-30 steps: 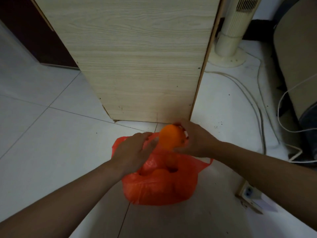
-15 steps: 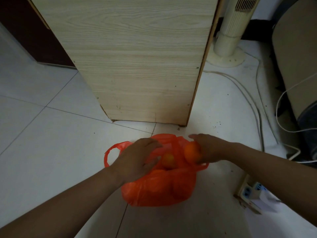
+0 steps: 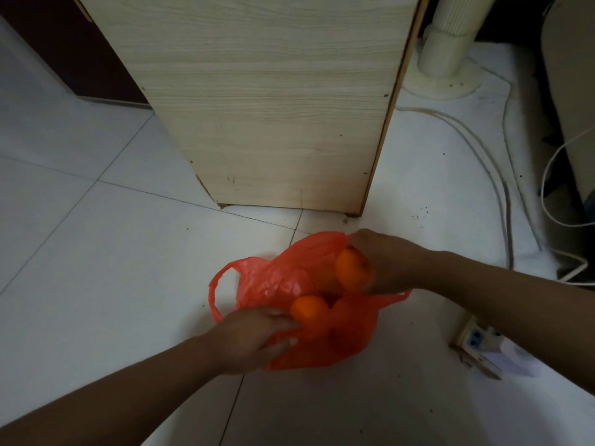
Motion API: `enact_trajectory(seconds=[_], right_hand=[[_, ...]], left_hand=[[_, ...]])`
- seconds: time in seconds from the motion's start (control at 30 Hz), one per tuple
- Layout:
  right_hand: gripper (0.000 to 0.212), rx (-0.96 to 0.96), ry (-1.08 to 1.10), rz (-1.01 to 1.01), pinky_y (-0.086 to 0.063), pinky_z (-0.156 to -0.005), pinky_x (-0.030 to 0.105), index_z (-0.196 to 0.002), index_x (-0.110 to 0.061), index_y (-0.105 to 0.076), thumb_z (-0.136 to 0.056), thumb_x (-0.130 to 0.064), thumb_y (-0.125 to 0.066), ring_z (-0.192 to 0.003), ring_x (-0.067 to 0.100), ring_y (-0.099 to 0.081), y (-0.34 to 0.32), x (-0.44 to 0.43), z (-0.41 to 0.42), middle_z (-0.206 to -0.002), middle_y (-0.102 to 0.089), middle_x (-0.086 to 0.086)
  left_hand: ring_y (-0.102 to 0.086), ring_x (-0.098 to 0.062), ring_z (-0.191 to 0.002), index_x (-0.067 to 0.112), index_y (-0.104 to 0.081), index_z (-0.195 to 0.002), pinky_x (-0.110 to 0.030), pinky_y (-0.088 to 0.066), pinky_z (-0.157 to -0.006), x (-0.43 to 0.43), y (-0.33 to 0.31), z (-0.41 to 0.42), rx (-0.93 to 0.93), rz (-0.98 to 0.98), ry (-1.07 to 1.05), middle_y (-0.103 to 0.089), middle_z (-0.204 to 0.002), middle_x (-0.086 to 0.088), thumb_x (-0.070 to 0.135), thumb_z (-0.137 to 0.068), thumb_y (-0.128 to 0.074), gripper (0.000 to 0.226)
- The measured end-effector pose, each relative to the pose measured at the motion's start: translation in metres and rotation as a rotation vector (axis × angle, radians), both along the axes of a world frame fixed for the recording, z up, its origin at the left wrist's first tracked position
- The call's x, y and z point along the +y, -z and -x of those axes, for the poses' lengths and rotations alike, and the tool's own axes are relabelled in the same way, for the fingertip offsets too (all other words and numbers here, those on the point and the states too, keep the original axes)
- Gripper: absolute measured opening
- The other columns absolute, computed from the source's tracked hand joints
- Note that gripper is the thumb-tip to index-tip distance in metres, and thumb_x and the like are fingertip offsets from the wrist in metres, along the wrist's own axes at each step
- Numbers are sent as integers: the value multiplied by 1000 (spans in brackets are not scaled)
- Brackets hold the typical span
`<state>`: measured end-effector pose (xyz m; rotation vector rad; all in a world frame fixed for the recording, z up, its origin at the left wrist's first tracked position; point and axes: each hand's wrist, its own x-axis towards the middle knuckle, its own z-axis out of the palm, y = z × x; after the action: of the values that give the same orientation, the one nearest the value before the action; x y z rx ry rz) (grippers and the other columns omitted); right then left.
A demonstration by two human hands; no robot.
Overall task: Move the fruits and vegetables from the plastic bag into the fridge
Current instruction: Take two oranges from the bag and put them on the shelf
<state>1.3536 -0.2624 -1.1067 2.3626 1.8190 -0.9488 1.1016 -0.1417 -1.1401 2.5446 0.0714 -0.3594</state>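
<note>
An orange-red plastic bag (image 3: 280,278) lies open on the white tiled floor in front of a wooden cabinet. My right hand (image 3: 386,262) grips an orange (image 3: 351,268) at the bag's right rim. My left hand (image 3: 254,336) is at the bag's near edge, its fingers around a second orange (image 3: 307,309) together with the plastic. More round shapes bulge inside the bag, hidden by the film. No fridge is in view.
A light wooden cabinet (image 3: 273,107) stands just beyond the bag. A tower fan's base (image 3: 447,66) and cables (image 3: 495,188) lie to the right. A power strip (image 3: 479,346) sits on the floor at the near right. White floor tiles spread to the left.
My right hand, which held its orange up above the bag, has lowered it to the bag's right rim. My left hand slid from the far rim to the near edge, onto a second orange.
</note>
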Motion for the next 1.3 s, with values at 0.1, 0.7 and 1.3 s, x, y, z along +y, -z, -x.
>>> enact_trajectory(seconds=[0.1, 0.7, 1.3], right_hand=[[75, -1, -9, 99, -43, -88, 27, -134, -21, -34, -74, -38, -74, -113, 21, -46, 5, -5, -8, -131, -43, 4], [72, 92, 72, 210, -42, -92, 31, -138, -26, -32, -79, -36, -71, -123, 24, -41, 4, -7, -17, -140, -39, 4], [71, 131, 211, 91, -42, -93, 28, -135, -25, -36, -76, -37, -73, -118, 18, -43, 35, -23, -34, -135, -42, 0]], left_hand=[[-51, -6, -111, 33, -52, -125, -23, -43, -93, -7, 1, 5, -4, -10, 51, -56, -124, 9, 50, -92, -35, 40], [-61, -19, -109, 24, -59, -123, -30, -51, -86, 7, -2, -24, -244, -388, 57, -62, -123, -2, 42, -87, -47, 42], [-29, -18, -137, 31, -13, -148, -30, -28, -110, 0, 41, -37, 247, -138, -118, -25, -153, 2, 55, -82, -56, 82]])
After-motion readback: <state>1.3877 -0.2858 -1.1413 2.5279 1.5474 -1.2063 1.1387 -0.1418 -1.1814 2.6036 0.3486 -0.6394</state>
